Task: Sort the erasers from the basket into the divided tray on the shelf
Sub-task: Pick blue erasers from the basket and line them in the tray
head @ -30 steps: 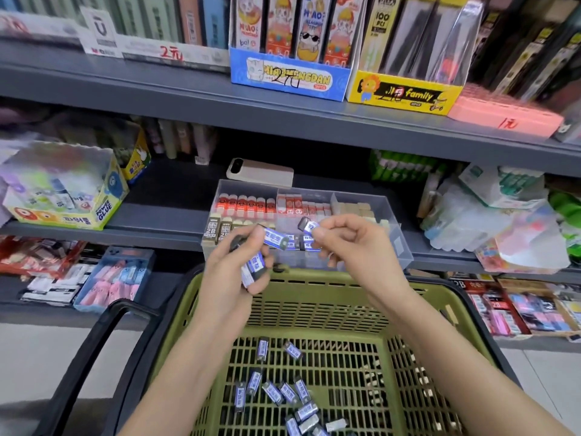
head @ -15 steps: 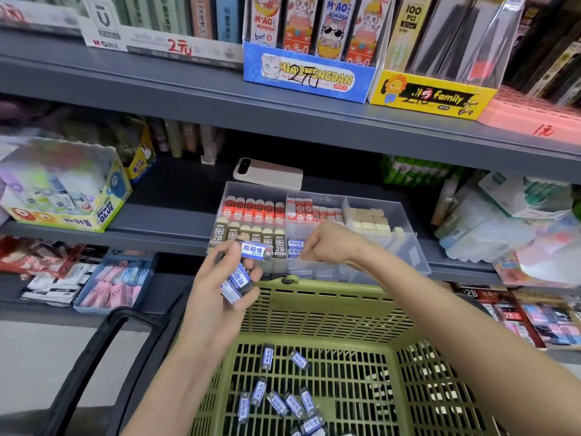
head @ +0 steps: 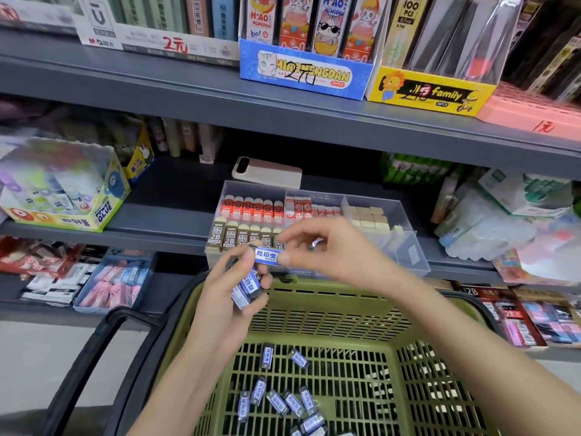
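Observation:
My left hand (head: 224,297) holds a small stack of blue-labelled erasers (head: 248,289) above the near rim of the green basket (head: 345,306). My right hand (head: 333,250) pinches one end of the top blue eraser (head: 267,256), which my left fingertips also touch. Behind the hands stands the clear divided tray (head: 405,243) on the shelf, with red-sleeved erasers (head: 251,207), brown 2B erasers (head: 232,236) and cream ones (head: 369,217) in separate compartments. Several more blue erasers (head: 283,401) lie loose on the basket floor.
A white phone (head: 267,173) lies behind the tray. A Power Glue box (head: 63,187) sits on the left of the shelf and plastic-wrapped packs (head: 490,221) on the right. The upper shelf edge (head: 283,118) overhangs. The basket's black handle (head: 94,350) hangs at the left.
My right hand came back from the tray compartment to my left hand and took hold of the top blue eraser. My left hand stayed over the basket rim with its stack.

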Demonstrator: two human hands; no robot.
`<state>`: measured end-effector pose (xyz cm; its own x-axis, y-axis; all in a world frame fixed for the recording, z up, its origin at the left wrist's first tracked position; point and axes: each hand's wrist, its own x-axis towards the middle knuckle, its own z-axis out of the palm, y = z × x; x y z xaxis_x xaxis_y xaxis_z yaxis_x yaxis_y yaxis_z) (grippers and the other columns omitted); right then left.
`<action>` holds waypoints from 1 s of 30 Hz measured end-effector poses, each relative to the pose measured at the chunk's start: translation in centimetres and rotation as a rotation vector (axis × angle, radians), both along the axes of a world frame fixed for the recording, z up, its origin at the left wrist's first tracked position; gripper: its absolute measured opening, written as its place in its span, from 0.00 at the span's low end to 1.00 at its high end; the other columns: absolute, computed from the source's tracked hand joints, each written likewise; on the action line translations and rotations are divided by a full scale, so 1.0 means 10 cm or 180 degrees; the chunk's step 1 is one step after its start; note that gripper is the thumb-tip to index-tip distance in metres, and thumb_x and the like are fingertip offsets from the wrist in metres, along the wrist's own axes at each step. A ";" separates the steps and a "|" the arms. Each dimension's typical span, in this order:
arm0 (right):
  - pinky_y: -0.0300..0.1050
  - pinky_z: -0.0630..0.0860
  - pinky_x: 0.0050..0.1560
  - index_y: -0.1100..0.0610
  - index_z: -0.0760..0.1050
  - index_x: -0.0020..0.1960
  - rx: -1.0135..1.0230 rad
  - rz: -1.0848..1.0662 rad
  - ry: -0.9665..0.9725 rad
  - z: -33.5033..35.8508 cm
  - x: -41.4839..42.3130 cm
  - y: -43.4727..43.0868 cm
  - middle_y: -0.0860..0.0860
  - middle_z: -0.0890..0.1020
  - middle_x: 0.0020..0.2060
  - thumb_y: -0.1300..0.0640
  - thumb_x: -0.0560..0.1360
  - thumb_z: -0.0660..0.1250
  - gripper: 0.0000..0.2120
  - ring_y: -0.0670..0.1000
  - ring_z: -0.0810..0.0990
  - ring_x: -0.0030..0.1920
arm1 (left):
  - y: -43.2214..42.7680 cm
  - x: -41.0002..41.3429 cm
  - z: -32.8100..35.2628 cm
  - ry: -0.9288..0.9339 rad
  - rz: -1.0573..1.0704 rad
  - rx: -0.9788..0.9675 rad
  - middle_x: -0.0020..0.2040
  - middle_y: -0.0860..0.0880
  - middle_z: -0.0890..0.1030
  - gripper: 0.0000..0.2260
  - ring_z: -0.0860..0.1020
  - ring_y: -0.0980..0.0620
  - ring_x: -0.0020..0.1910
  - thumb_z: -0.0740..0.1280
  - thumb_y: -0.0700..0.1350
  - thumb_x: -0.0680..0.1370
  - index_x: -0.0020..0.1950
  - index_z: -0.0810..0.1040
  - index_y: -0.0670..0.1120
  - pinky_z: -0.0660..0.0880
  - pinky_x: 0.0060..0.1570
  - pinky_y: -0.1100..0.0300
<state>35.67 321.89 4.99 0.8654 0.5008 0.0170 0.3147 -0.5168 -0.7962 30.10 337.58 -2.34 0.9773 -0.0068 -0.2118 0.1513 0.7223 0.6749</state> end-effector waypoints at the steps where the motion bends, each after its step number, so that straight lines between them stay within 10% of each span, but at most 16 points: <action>1: 0.29 0.68 0.36 0.54 0.81 0.49 -0.0313 0.0136 -0.0376 -0.03 -0.09 0.04 0.45 0.80 0.38 0.54 0.69 0.74 0.09 0.40 0.74 0.37 | -0.01 -0.01 0.00 -0.0014 -0.0015 0.0004 0.34 0.47 0.77 0.04 0.74 0.53 0.29 0.69 0.46 0.71 0.39 0.82 0.47 0.63 0.17 0.67; 5: 0.33 0.69 0.39 0.56 0.81 0.50 -0.0521 0.0093 -0.1207 -0.09 -0.19 0.06 0.43 0.77 0.37 0.54 0.70 0.73 0.11 0.43 0.72 0.36 | -0.05 -0.02 -0.01 -0.0067 -0.0117 0.0052 0.36 0.46 0.79 0.06 0.74 0.53 0.29 0.73 0.47 0.68 0.42 0.82 0.47 0.64 0.17 0.67; 10: 0.33 0.74 0.41 0.51 0.78 0.47 -0.0137 -0.0857 -0.0279 -0.14 0.20 -0.18 0.45 0.77 0.35 0.58 0.69 0.75 0.09 0.44 0.74 0.36 | -0.04 0.01 -0.04 -0.0071 -0.0078 0.0051 0.35 0.48 0.77 0.09 0.73 0.54 0.30 0.67 0.49 0.72 0.46 0.83 0.47 0.63 0.18 0.67; 18: 0.43 0.68 0.58 0.53 0.81 0.46 -0.1822 -0.0584 -0.0331 -0.40 0.45 -0.05 0.41 0.74 0.33 0.54 0.70 0.73 0.06 0.46 0.74 0.41 | -0.04 0.05 -0.04 0.0107 -0.0055 -0.0424 0.34 0.47 0.76 0.19 0.72 0.54 0.29 0.61 0.58 0.75 0.44 0.81 0.43 0.64 0.16 0.67; 25: 0.39 0.70 0.48 0.58 0.83 0.49 -0.1534 -0.0297 0.0507 -0.34 0.52 -0.06 0.44 0.81 0.37 0.59 0.73 0.69 0.07 0.40 0.75 0.37 | -0.04 0.05 -0.03 0.0140 -0.0090 -0.0631 0.35 0.45 0.76 0.16 0.73 0.52 0.29 0.56 0.50 0.80 0.46 0.77 0.41 0.64 0.17 0.66; 30: 0.45 0.75 0.46 0.51 0.82 0.42 -0.0976 -0.0574 -0.0581 -0.15 0.20 0.00 0.44 0.82 0.37 0.48 0.75 0.66 0.09 0.43 0.76 0.38 | -0.04 0.04 -0.04 0.0135 -0.0032 -0.0597 0.36 0.44 0.76 0.11 0.73 0.51 0.29 0.61 0.49 0.77 0.47 0.75 0.42 0.65 0.17 0.65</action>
<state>37.64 321.93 3.47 0.9364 0.3469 0.0521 0.3194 -0.7816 -0.5358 30.51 337.17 -2.76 0.9672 -0.0598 -0.2471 0.1847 0.8330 0.5215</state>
